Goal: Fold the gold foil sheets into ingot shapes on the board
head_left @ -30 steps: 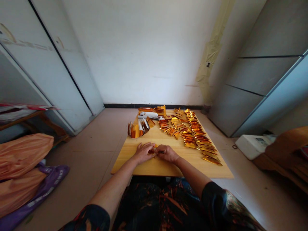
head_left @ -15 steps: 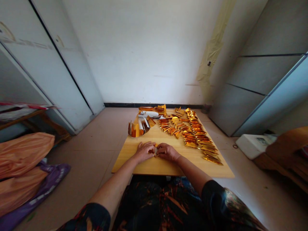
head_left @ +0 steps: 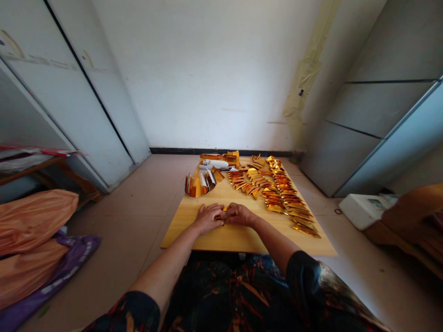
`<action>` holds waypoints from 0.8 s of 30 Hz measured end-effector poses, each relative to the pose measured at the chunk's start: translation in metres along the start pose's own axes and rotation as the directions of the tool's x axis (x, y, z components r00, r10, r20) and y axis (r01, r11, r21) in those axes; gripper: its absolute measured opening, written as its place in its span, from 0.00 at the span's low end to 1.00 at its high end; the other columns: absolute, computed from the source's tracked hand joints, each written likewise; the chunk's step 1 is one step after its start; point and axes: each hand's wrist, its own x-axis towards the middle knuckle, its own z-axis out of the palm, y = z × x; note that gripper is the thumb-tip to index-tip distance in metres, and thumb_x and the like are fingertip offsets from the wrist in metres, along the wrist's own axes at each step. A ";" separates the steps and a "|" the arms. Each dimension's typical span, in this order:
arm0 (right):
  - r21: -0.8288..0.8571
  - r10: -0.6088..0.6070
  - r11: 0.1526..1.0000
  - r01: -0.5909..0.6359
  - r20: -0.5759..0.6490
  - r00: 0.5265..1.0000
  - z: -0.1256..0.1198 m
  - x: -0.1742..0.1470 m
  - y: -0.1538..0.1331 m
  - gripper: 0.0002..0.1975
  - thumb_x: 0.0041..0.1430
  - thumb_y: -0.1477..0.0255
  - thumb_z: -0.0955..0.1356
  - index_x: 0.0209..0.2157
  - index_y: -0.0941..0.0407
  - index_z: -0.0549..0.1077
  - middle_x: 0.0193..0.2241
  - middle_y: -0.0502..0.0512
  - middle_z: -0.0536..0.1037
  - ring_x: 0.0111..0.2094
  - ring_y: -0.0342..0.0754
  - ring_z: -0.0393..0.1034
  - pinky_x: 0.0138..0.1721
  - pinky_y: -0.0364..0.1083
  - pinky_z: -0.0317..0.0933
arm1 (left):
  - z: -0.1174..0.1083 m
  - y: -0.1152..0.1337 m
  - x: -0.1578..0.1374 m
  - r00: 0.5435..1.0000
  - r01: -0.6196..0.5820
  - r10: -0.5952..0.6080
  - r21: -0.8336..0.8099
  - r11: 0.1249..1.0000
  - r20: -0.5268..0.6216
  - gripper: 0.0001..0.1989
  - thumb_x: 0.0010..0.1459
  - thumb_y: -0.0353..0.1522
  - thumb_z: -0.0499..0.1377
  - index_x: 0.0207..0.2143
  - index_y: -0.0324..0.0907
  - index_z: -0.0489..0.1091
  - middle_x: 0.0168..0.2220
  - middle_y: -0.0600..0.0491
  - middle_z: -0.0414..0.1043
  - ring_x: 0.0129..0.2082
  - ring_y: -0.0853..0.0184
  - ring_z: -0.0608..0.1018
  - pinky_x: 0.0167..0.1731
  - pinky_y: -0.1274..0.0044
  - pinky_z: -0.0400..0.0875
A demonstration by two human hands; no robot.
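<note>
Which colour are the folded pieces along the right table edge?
The folded pieces are shiny gold; see the head view.

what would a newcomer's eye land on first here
Most likely the shiny folded gold pieces, lined up in rows along the right side of the wooden board. Next, the left hand and right hand, close together toward the board's near side, around a small gold piece mostly hidden by fingers. The bright orange bundle at far left also stands out.
</note>
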 end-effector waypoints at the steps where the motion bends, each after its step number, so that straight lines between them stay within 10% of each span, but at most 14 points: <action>1: 0.006 -0.002 1.000 0.002 -0.005 1.000 0.001 -0.001 0.001 0.06 0.52 0.72 0.71 0.34 0.52 0.79 0.33 0.49 0.74 0.39 0.44 0.69 0.41 0.40 0.61 | 0.001 -0.001 0.000 1.000 -0.006 0.006 -0.006 1.000 -0.005 0.07 0.52 0.37 0.57 0.34 0.47 0.70 0.60 0.55 0.61 0.62 0.57 0.58 0.58 0.52 0.42; 24: -0.325 0.355 0.871 -0.368 -0.101 0.929 0.004 0.007 -0.036 0.11 0.57 0.63 0.66 0.33 0.55 0.77 0.36 0.52 0.74 0.33 0.42 0.69 0.29 0.39 0.54 | 0.004 -0.002 0.002 1.000 0.010 -0.010 0.008 1.000 0.015 0.08 0.55 0.33 0.53 0.39 0.47 0.68 0.62 0.55 0.58 0.63 0.60 0.56 0.60 0.53 0.40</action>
